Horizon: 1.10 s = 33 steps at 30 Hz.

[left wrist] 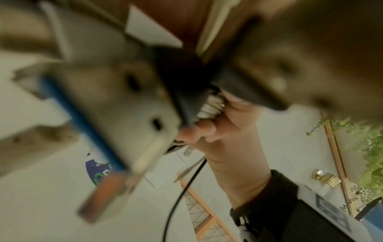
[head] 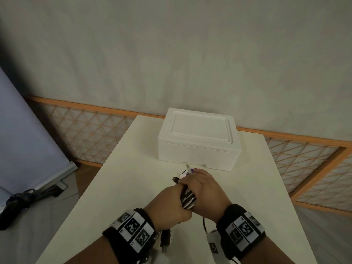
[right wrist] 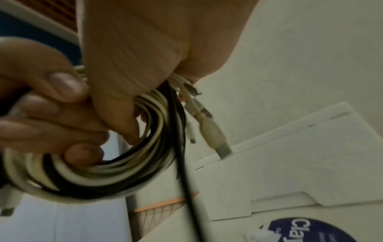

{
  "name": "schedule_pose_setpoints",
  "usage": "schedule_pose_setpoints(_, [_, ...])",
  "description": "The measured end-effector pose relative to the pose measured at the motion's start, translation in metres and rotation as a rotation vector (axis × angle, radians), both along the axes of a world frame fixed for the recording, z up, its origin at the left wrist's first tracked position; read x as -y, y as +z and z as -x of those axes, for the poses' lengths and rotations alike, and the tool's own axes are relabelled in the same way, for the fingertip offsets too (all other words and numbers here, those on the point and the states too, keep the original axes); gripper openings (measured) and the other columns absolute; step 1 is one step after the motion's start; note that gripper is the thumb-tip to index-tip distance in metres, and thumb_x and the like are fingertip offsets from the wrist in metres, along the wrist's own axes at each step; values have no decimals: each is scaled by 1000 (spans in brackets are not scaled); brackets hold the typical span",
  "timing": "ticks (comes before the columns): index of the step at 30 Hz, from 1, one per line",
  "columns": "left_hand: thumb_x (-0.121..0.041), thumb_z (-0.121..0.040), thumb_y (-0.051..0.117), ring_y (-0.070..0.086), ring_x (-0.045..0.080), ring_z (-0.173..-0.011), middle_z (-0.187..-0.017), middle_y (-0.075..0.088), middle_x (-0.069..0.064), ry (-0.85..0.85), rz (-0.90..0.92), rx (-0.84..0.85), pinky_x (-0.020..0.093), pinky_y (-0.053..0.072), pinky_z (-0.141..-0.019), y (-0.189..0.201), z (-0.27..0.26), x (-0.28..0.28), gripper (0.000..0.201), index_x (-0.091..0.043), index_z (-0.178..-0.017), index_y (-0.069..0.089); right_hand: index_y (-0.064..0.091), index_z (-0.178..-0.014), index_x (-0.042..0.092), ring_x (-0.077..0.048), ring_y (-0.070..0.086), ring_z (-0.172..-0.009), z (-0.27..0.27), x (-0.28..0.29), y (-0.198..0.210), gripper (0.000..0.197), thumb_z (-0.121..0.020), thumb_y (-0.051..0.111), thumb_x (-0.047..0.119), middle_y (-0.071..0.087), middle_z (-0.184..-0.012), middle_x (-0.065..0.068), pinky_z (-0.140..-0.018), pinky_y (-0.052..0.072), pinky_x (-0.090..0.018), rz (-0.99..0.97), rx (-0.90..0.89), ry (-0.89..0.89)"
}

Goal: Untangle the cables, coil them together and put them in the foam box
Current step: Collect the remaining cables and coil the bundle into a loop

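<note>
A coil of black and white cables (head: 187, 198) is held above the white table (head: 118, 187), between both hands. My left hand (head: 171, 202) grips its near left side, fingers curled through the loops (right wrist: 51, 106). My right hand (head: 202, 187) wraps the right side, palm over the strands (right wrist: 145, 49). Plug ends (head: 176, 179) stick out past the fingers, and a white USB plug (right wrist: 215, 135) dangles from the coil (right wrist: 103, 172). A black tail (head: 204, 223) hangs below. The foam box (head: 198, 141) stands just beyond the hands, lid on.
The table's edges fall away left and right of the hands. An orange lattice fence (head: 85, 134) runs behind the table. A pale screen (head: 22, 140) leans at far left, with dark gear (head: 21, 201) on the floor. A round blue sticker (right wrist: 311, 232) lies near the box.
</note>
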State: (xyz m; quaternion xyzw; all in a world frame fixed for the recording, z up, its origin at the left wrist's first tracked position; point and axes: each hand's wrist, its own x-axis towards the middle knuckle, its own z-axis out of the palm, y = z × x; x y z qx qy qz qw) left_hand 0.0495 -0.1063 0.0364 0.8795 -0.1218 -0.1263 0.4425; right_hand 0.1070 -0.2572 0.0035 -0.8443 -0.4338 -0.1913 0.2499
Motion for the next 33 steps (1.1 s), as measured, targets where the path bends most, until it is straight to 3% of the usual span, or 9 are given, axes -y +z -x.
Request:
schedule_pose_setpoints(5, [-22,-69,64,59,2,-69,-73,60,-12,14,52,122,12,42,-61,-3,2,-4,26,-38,-82,48,55,-88,22,-5,55,-76,3,-1,-1,33,-63,74,12,63,-74,5,-109,37,-28,-185,0,-45])
schedule_pose_setpoints(8, [-23,-66,62,54,-2,-60,-64,54,-13,13,34,156,10,35,-55,-2,0,-6,23,-37,-75,45,57,-69,13,-14,51,-62,5,-1,6,22,-58,74,7,56,-64,2,-81,50,-27,-117,61,-78])
schedule_pose_setpoints(10, [-21,-67,63,52,-4,-57,-61,50,-14,8,11,163,8,32,-53,0,1,-5,26,-36,-71,42,53,-62,12,-16,46,-55,5,-1,8,17,-57,69,7,51,-58,2,-63,42,-25,-77,50,-84])
schedule_pose_setpoints(12, [-23,-66,61,52,-5,-58,-62,50,-13,16,5,164,9,33,-53,-1,2,-4,24,-36,-71,41,49,-60,13,-16,44,-53,4,-1,8,13,-59,62,12,50,-56,3,-61,36,-22,-35,29,-83])
schedule_pose_setpoints(19, [-25,-71,71,55,1,-64,-74,59,-11,56,-17,124,13,39,-60,-12,-8,-7,26,-33,-82,48,51,-60,16,-19,49,-50,-2,-3,10,16,-61,67,18,53,-54,3,-57,45,-28,105,-115,-179])
schedule_pose_setpoints(23, [-11,-70,80,65,5,-75,-86,67,-4,102,288,-70,18,49,-64,-16,-3,-20,59,-38,-113,49,54,-61,18,-15,48,-49,0,-2,18,16,-62,58,33,53,-54,6,-53,44,-27,110,-172,-220])
schedule_pose_setpoints(25, [-10,-70,79,66,6,-77,-90,67,-4,117,308,-86,19,50,-65,-16,0,-25,68,-38,-121,43,56,-62,17,-15,48,-50,3,-3,20,18,-66,55,34,53,-55,6,-52,45,-29,62,-177,-244])
schedule_pose_setpoints(29, [-26,-70,80,63,2,-85,-96,65,-9,89,120,30,21,51,-76,-19,-1,-24,49,-32,-109,52,58,-63,14,-17,52,-53,7,-8,20,9,-65,62,22,56,-58,3,-53,47,-29,-39,-177,-217])
schedule_pose_setpoints(33, [-25,-68,80,65,8,-81,-87,69,-8,126,284,22,25,53,-75,-10,2,-21,30,-28,-92,63,59,-66,12,-18,55,-56,4,-8,20,13,-66,67,23,58,-60,2,-53,48,-34,-42,-271,-208])
